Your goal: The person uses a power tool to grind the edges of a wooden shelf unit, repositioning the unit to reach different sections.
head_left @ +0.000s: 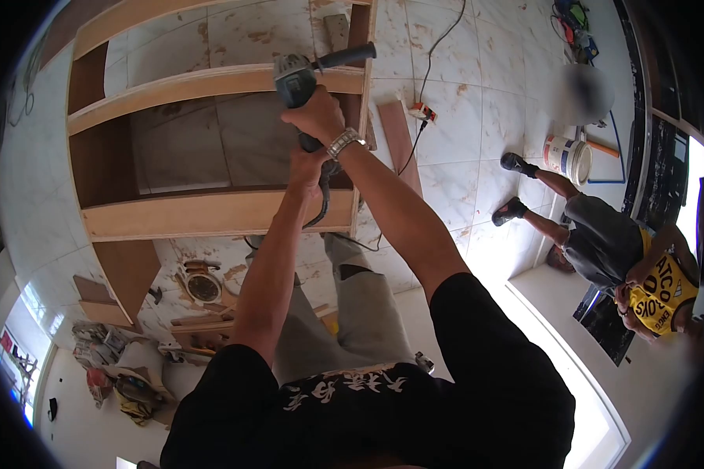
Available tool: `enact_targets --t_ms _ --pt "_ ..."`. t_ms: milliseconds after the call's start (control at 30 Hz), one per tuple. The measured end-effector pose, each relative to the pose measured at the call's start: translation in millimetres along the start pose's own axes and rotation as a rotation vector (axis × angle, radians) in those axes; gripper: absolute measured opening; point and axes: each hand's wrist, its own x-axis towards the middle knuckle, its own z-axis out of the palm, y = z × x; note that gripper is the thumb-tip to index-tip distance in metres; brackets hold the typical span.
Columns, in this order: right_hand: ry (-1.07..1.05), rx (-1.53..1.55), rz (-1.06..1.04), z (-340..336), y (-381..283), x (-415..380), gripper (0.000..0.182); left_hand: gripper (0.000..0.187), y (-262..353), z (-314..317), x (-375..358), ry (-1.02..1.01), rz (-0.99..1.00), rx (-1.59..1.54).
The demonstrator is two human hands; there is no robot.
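Note:
Both my hands are closed around a dark angle grinder [295,84], whose black side handle [347,55] sticks out to the right. My right hand [317,117], with a metal watch on its wrist, grips the body just behind the grinder's head. Further back, my left hand [308,168] wraps the rear end, where the cord hangs down. The grinder's head overlaps the right part of the middle board [188,87] of a wooden frame. The frame's nearest board [211,216] lies beneath my forearms. The disc is hidden from this side.
An extension socket [424,112] and a wood strip [400,144] lie on the tiled floor at right. Beyond sits a white bucket [565,159], near a person [614,242] in a yellow top. A circular saw [202,285], wood offcuts and bags [129,367] lie at lower left.

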Motion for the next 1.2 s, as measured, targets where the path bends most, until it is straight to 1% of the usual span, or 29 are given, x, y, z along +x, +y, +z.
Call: enact_targets --t_ms 67,133,167,200,233,267,300,333,400,433,467,500,533,567,600,633,667,700,733,767,800,833,900,967,1000,1100,1200 --pt "0.080 -0.001 0.002 -6.5 25.3 8.1 0.088 0.043 -4.7 12.9 -1.2 -0.036 -0.024 0.038" --pt "0.115 0.031 0.045 -26.1 63.3 13.7 0.087 0.041 -19.8 41.7 -2.9 -0.075 -0.028 0.092" --pt "0.183 0.144 0.039 -27.6 95.2 21.8 0.081 0.042 -23.6 53.6 -5.9 -0.126 -0.077 0.111" --pt "0.138 0.148 0.121 -62.3 78.1 -11.0 0.071 0.042 -28.0 66.1 -7.7 -0.183 -0.126 0.129" --pt "0.215 0.133 0.117 -69.7 97.6 -12.4 0.062 0.043 -31.0 78.3 -9.6 -0.240 -0.172 0.146" --pt "0.294 0.118 0.111 -69.4 126.3 -9.1 0.053 0.045 -38.2 87.6 -11.0 -0.263 -0.184 0.180" --pt "0.374 0.105 0.101 -72.8 141.2 -5.8 0.044 0.046 -47.4 96.2 -11.4 -0.286 -0.191 0.214" --pt "0.376 0.157 0.099 -79.7 141.1 -12.0 0.043 0.047 -52.8 102.4 -13.1 -0.310 -0.200 0.254" --pt "0.390 0.270 0.119 -91.7 148.1 -42.7 0.040 0.049 -60.8 108.0 -26.0 -0.293 -0.145 0.329" --pt "0.371 0.376 0.102 -86.6 168.1 -43.4 0.037 0.051 -65.1 113.3 -33.0 -0.299 -0.113 0.366" --pt "0.330 0.425 0.122 -91.5 163.6 -59.0 0.035 0.052 -54.0 118.3 -48.6 -0.237 -0.135 0.468" --pt "0.309 0.479 0.127 -97.0 146.0 -82.6 0.037 0.058 -78.6 107.7 -48.2 -0.251 -0.020 0.463" --pt "0.334 0.365 0.154 -80.2 164.4 -83.2 0.046 0.064 -93.0 98.9 -50.1 -0.243 -0.015 0.517" --pt "0.350 0.394 0.136 -76.8 173.9 -88.4 0.055 0.068 -104.5 90.6 -52.5 -0.312 0.056 0.553" --pt "0.342 0.452 0.088 -75.2 173.1 -100.4 0.063 0.070 -74.0 106.7 -79.3 -0.367 -0.016 0.317" --pt "0.334 0.500 0.061 -76.9 170.5 -110.7 0.072 0.077 -92.8 90.2 -76.4 -0.399 0.017 0.317" --pt "0.332 0.527 0.051 -79.2 168.8 -120.8 0.080 0.082 -103.3 78.7 -80.4 -0.334 0.018 0.468" --pt "0.311 0.495 0.187 -80.7 163.6 -129.6 0.075 0.086 -94.8 81.7 -91.0 -0.333 -0.041 0.468" --pt "0.318 0.426 0.276 -84.0 156.1 -138.9 0.070 0.086 -92.4 86.3 -103.2 -0.311 -0.079 0.463" --pt "0.323 0.454 0.246 -81.2 162.0 -143.9 0.064 0.086 -91.5 88.9 -112.5 -0.264 -0.113 0.459" --pt "0.299 0.427 0.217 -72.6 173.0 -140.6 0.064 0.087 -90.6 94.0 -120.4 -0.261 -0.100 0.449" --pt "0.276 0.448 0.234 -72.4 172.9 -148.3 0.064 0.088 -90.7 99.5 -131.0 -0.248 -0.086 0.438" --pt "0.316 0.431 0.215 -68.0 178.3 -153.2 0.064 0.089 -105.0 100.9 -135.1 -0.204 -0.073 0.435" --pt "0.356 0.385 0.244 -47.5 182.8 -154.2 0.064 0.091 -125.7 91.3 -134.2 -0.144 -0.060 0.462" --pt "0.369 0.362 0.253 -41.1 185.8 -152.0 0.064 0.082 -130.7 86.8 -134.6 -0.232 0.047 0.486" --pt "0.363 0.331 0.267 -57.3 166.0 -168.2 0.066 0.080 -220.1 1.2 -83.3 -0.146 0.049 0.562" --pt "0.361 0.319 0.165 -69.2 156.4 -171.4 0.064 0.076 -218.4 -9.6 -75.1 -0.148 0.097 0.601"
